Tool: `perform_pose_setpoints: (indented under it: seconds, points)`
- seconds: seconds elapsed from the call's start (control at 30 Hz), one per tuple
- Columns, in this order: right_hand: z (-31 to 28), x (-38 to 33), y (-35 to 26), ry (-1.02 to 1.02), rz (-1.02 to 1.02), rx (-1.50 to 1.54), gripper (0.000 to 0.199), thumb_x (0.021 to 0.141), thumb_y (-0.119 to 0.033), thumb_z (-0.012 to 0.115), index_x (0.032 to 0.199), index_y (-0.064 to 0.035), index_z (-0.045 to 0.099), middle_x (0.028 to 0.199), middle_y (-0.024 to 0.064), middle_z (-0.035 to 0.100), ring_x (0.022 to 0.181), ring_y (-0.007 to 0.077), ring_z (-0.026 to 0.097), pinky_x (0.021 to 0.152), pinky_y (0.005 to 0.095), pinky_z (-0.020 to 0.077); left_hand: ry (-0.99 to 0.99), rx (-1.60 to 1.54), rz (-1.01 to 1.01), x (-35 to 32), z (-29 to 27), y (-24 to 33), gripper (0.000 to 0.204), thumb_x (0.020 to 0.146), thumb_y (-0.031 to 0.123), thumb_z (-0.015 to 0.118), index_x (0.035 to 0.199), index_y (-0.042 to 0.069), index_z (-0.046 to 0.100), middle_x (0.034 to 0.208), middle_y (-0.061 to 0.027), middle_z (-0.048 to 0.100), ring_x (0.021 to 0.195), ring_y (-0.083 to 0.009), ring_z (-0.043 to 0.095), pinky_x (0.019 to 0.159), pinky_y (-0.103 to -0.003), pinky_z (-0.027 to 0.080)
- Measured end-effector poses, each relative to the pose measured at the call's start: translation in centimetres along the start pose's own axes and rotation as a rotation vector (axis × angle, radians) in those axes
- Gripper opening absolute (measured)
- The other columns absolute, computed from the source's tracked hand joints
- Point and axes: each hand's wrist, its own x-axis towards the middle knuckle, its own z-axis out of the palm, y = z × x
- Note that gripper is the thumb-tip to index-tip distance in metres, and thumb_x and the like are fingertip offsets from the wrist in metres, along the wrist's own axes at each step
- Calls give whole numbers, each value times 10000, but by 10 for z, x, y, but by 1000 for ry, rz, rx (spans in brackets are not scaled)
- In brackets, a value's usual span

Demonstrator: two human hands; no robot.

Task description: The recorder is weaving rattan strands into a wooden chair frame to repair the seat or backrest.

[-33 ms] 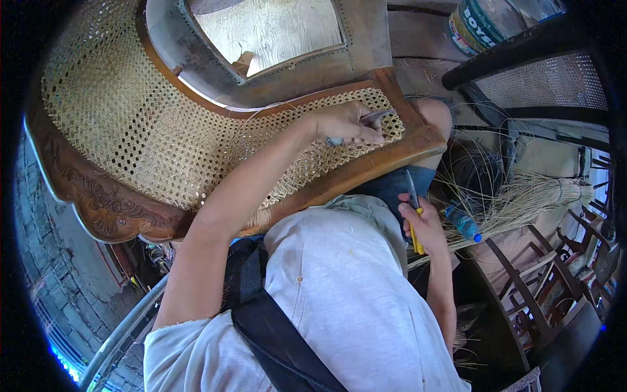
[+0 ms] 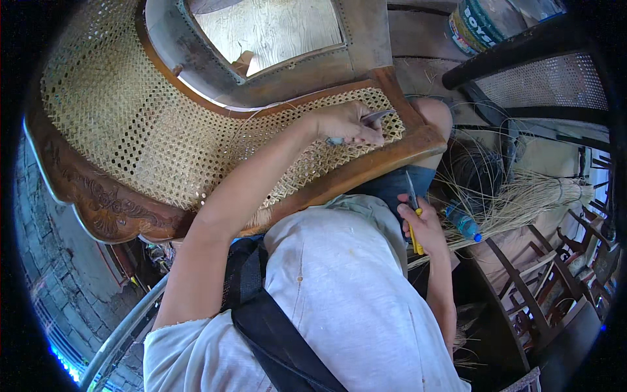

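Observation:
A curved wooden chair frame with woven cane (image 2: 157,144) lies across my lap, its narrow end at the right. My left hand (image 2: 349,124) rests on the cane near that end. Its fingers are closed around a flat, pointed metal tool (image 2: 377,116); a bluish-grey end of it shows below the palm. Lower right, beside the brown wooden rim (image 2: 366,163), my right hand (image 2: 423,225) holds a yellow-handled tool with a long pointed metal tip (image 2: 411,186). The tip points up, apart from the cane. Whether it is scissors or pliers I cannot tell.
Loose cane strands (image 2: 535,202) lie in a bundle at the right, with a blue-capped plastic bottle (image 2: 464,222) beside them. Behind stand a dark chair with a mesh panel (image 2: 542,81) and a paint bucket (image 2: 483,26). Wooden chair frames (image 2: 548,287) are stacked lower right.

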Motion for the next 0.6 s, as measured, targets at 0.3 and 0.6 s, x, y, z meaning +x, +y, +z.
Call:
perform_pose_setpoints:
  seconds: [0.3,0.6]
  points:
    - [2,-7,3,-88,-116,-206,335,898,-219,628,1156,-16,557,724,43,571,639,139,553,574,282,456,63,133,12,4,9,15,248,780,296,762,759,78,646,619,19,559,562,-92,511,532,-273,421]
    - [22,-21,-17,-177,-203,-767,387,879,-243,578,1199,-33,524,1132,253,583,1054,439,549,877,485,453,182,177,8,0,8,2,382,727,407,797,767,80,603,745,-25,617,724,-131,569,673,-293,458]
